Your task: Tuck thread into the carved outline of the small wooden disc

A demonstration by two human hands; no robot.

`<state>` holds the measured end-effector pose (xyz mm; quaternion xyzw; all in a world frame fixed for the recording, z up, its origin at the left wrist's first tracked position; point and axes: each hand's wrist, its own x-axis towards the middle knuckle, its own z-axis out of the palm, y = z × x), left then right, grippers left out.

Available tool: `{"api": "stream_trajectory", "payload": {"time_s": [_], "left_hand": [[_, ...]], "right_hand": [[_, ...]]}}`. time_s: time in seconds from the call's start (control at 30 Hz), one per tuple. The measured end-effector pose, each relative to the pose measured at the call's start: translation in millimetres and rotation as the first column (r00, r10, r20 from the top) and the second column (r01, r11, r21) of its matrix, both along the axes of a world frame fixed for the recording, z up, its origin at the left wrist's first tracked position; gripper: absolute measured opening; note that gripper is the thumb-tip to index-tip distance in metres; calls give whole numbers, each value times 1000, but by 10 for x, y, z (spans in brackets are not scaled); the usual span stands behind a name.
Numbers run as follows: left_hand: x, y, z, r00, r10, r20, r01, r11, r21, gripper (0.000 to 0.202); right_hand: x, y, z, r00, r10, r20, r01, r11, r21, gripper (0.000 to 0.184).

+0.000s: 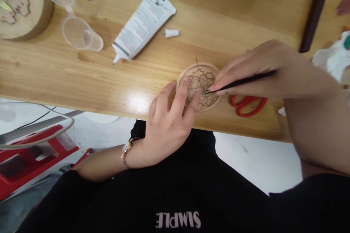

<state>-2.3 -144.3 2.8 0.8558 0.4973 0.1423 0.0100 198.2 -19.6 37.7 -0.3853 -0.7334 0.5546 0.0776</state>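
Note:
A round wooden disc (182, 70) lies near the table's front edge. Thin wire outlines on its face form a layered flower, and one wire end pokes out past the far rim. My left hand (171, 123) rests over the disc's near left side with its fingers spread. Its index fingertip and thumb touch the wire pattern; another finger lies by the rim. In my right hand (254, 67) is a pair of dark tweezers (246, 81), pinched between fingers and thumb. The tweezers' tips meet the flower's centre, close to my left thumb.
Red-handled scissors (247, 105) lie partly under my right hand. Beyond are a white tube (143, 25), its small cap (172, 33) and a clear lidded cup (78, 32). A thicker wooden round (41, 14) sits far left, a dark-handled tool (314, 18) at right. Below left stands a red stool (51, 138).

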Motion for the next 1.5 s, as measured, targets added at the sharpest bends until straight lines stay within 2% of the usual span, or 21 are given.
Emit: {"api": "stream_trajectory", "payload": {"time_s": [0.23, 0.33, 0.57, 0.63, 0.7, 0.77, 0.83, 0.9, 1.0, 1.1, 1.17, 1.23, 1.5], "left_hand": [[-13, 4, 15, 1000, -13, -2, 13, 1000, -1, 37], [-10, 10, 23, 1000, -16, 4, 16, 1000, 2, 38], [3, 16, 24, 1000, -16, 17, 16, 1000, 7, 35], [0, 16, 23, 1000, -17, 17, 17, 1000, 4, 35], [-4, 16, 22, 1000, -17, 18, 17, 1000, 3, 35], [-7, 14, 21, 1000, -17, 20, 17, 1000, 1, 35], [-9, 13, 20, 1000, -15, 20, 15, 1000, -3, 35], [-9, 13, 22, 1000, -12, 19, 12, 1000, -4, 35], [-13, 15, 25, 1000, -15, 11, 15, 1000, -1, 35], [-23, 17, 18, 1000, -20, 5, 20, 1000, 2, 35], [-32, 18, 5, 1000, -21, 1, 21, 1000, 3, 36], [-38, 17, -13, 1000, -20, 4, 20, 1000, 2, 35], [-32, 18, -40, 999, -16, 36, 17, 1000, -20, 33]], "right_hand": [[150, -179, -61, 997, -16, -80, 29, 985, 169, 14], [126, -175, -85, 993, -23, -116, 39, 990, 139, 14], [102, -115, -87, 997, -18, -81, 25, 997, 79, 13], [138, -149, -62, 996, -40, -78, 47, 994, 94, 12], [157, -258, -33, 991, -103, -81, 116, 978, 174, 10], [122, -457, -23, 970, -228, -80, 241, 916, 320, 8], [18, -721, -56, 887, -454, -90, 440, 768, 465, 10], [-140, -998, -137, 776, -616, -135, 578, 609, 544, 13], [-395, -1312, -299, 603, -765, -229, 744, 434, 508, 18], [-577, -1447, -420, 507, -820, -268, 802, 334, 495, 20], [-638, -1464, -460, 465, -835, -293, 822, 285, 493, 20], [-662, -1457, -477, 442, -843, -308, 834, 259, 487, 20], [-664, -1434, -498, 455, -828, -328, 822, 249, 511, 17]]}}
